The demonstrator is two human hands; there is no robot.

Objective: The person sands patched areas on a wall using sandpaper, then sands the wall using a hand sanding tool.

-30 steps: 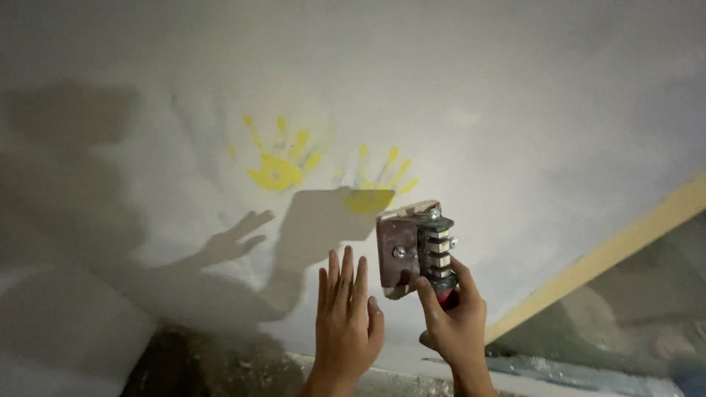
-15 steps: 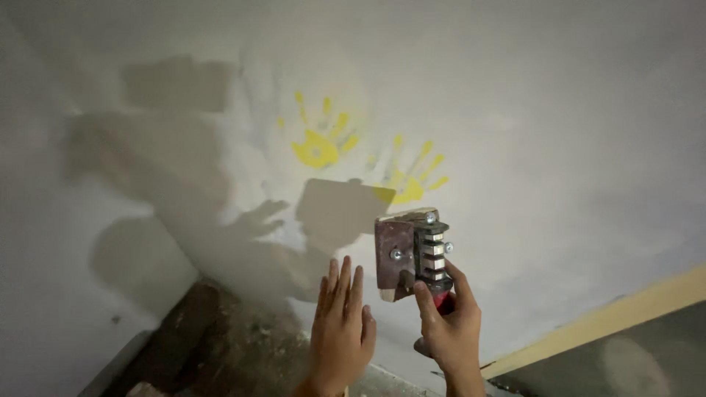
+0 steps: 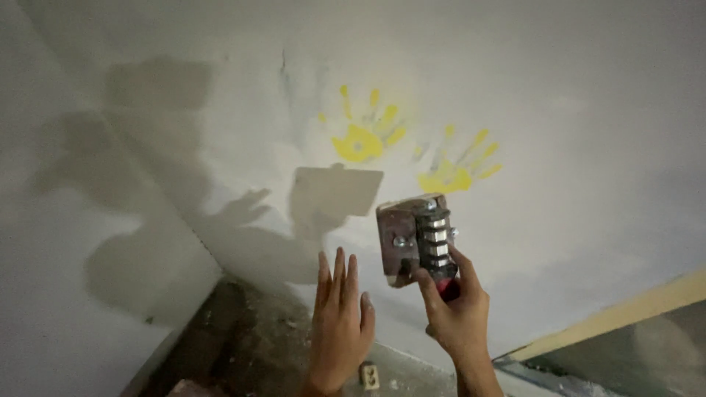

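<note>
My right hand (image 3: 457, 315) grips the red handle of a hand sander (image 3: 412, 237), a reddish-brown flat block with metal clamps and bolts. It is held upright in front of a white wall (image 3: 559, 110). My left hand (image 3: 340, 323) is raised beside it on the left, fingers straight and slightly apart, palm toward the wall, holding nothing. Two yellow painted handprints (image 3: 362, 136) (image 3: 454, 170) mark the wall just above the sander. Shadows of both hands and the sander fall on the wall to the left.
A second white wall (image 3: 66, 279) meets the first at a corner on the left. Below lies a dusty, rough dark floor (image 3: 243, 345). A small wall outlet (image 3: 368, 376) sits low between my wrists. A pale yellow strip (image 3: 625, 316) slants at lower right.
The view has swung left, so the handprints sit further right in frame and the wall corner and floor show. Both hands keep the same pose, the right still holding the sander.
</note>
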